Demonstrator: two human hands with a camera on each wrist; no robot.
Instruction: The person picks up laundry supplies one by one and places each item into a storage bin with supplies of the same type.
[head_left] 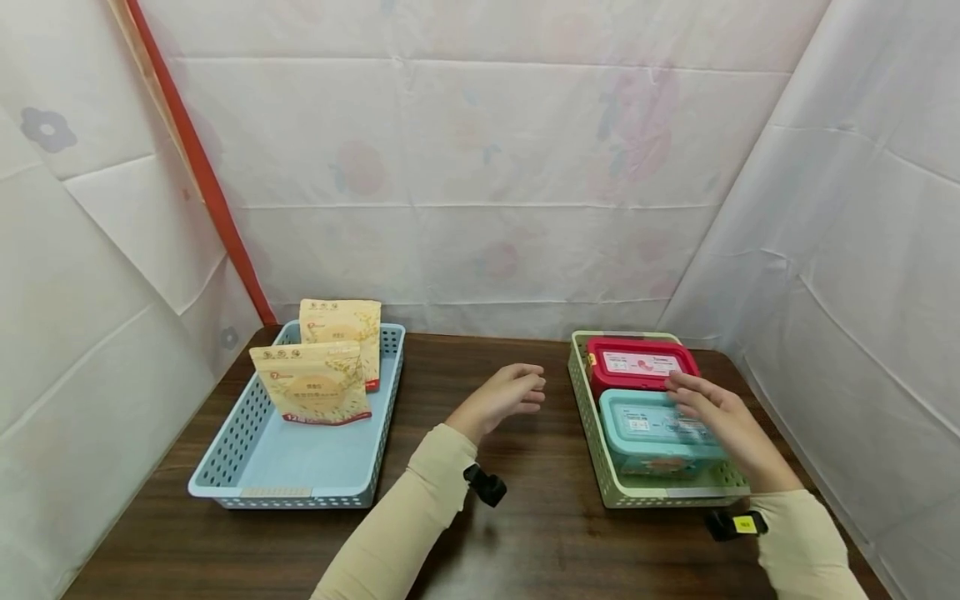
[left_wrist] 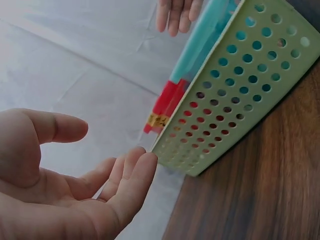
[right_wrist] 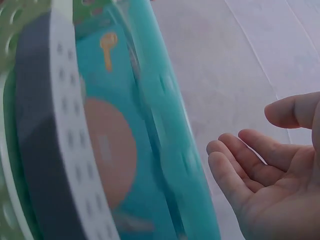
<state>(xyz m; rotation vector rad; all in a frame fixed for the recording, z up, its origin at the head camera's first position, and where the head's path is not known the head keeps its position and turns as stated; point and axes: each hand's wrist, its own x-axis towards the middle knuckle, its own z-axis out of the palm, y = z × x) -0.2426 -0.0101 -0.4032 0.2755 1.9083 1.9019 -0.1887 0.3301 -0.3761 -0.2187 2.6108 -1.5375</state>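
Observation:
In the head view my left hand (head_left: 501,400) hovers above the table between two baskets, fingers loosely bent with nothing in them. My right hand (head_left: 723,421) is held over the green basket (head_left: 592,442), above the right side of a teal lidded box (head_left: 648,425); the right wrist view shows its relaxed fingers apart from that box. Behind the teal box sits a red lidded box (head_left: 637,364) with a pink and white label. The left wrist view has the green basket's perforated side (left_wrist: 235,85) just beyond my left fingertips (left_wrist: 145,165).
On the left stands a blue basket (head_left: 378,442) holding two yellow pouches, one pouch (head_left: 315,383) in front of the other (head_left: 345,325). The dark wooden table (head_left: 525,533) is enclosed by pale sheets (head_left: 465,167) at the back and both sides.

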